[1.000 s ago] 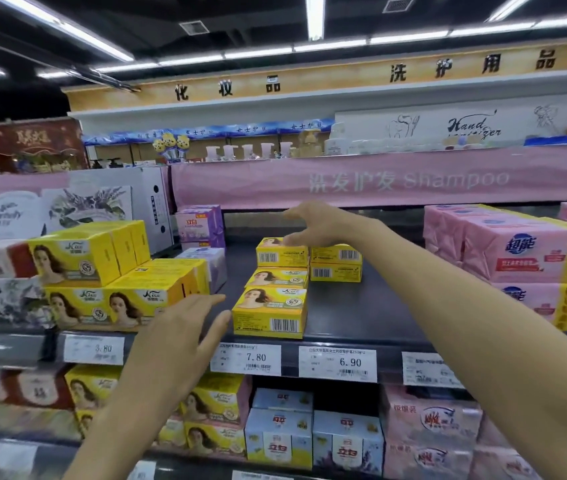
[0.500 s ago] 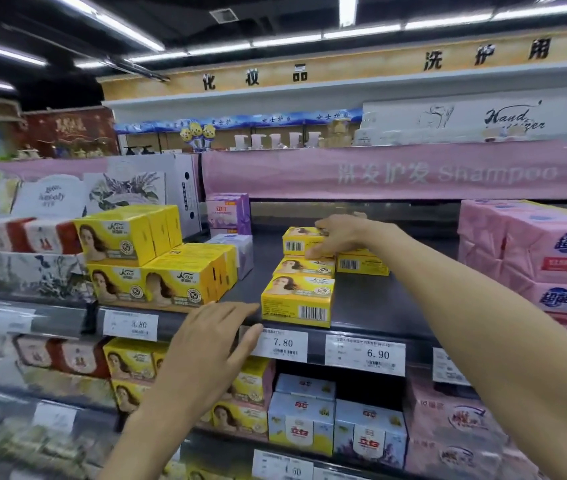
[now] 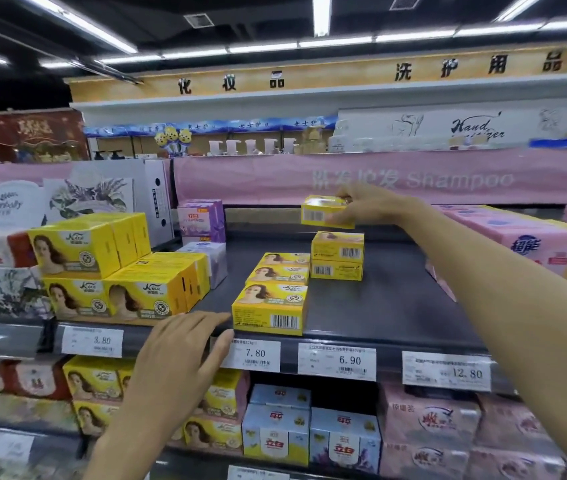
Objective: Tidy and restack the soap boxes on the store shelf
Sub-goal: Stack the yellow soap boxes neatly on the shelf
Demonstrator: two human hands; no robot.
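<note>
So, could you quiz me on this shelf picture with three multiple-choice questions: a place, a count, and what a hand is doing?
1. Where is the held yellow box? A) in the air above the rear stack B) on the lower shelf C) on the floor
2. How many boxes form the rear stack? A) one B) two C) four
3. What is the left hand doing? A) gripping a box B) writing C) open, holding nothing
1 A: the right hand holds it clear of the stack. 2 B: one box sits on another. 3 C: its fingers lie straight beside the 7.80 tag.
</note>
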